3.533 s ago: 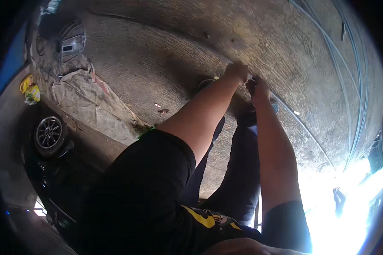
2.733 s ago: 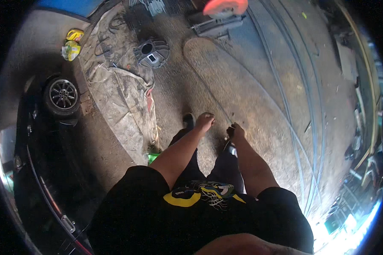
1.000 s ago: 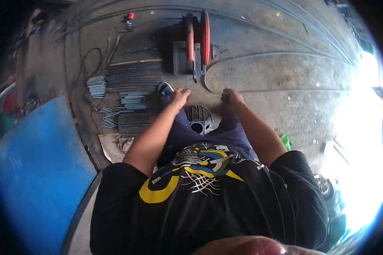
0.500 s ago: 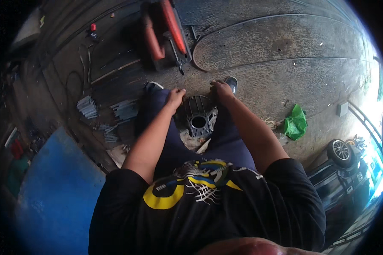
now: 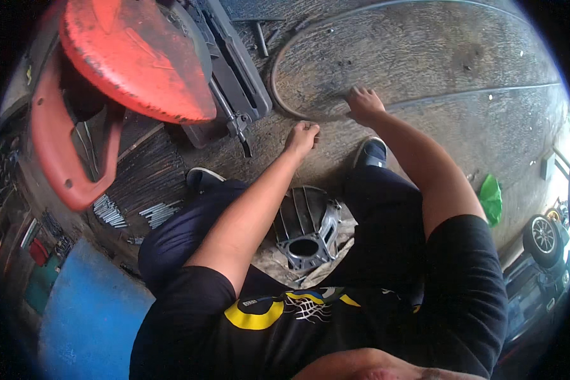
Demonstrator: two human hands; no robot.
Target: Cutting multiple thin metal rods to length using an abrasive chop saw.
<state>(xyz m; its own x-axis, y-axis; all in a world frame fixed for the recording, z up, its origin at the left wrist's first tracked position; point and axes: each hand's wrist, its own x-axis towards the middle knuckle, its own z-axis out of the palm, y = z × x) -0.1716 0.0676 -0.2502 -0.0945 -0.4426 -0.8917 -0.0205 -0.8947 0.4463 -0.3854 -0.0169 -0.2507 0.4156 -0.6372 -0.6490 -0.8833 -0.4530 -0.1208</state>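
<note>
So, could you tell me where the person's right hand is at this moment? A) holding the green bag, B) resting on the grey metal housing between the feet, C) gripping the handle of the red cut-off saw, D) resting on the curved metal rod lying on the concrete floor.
D: the right hand lies with fingers spread on the curved metal rod on the floor, well away from the red cut-off saw, the green bag and the grey housing.
</note>
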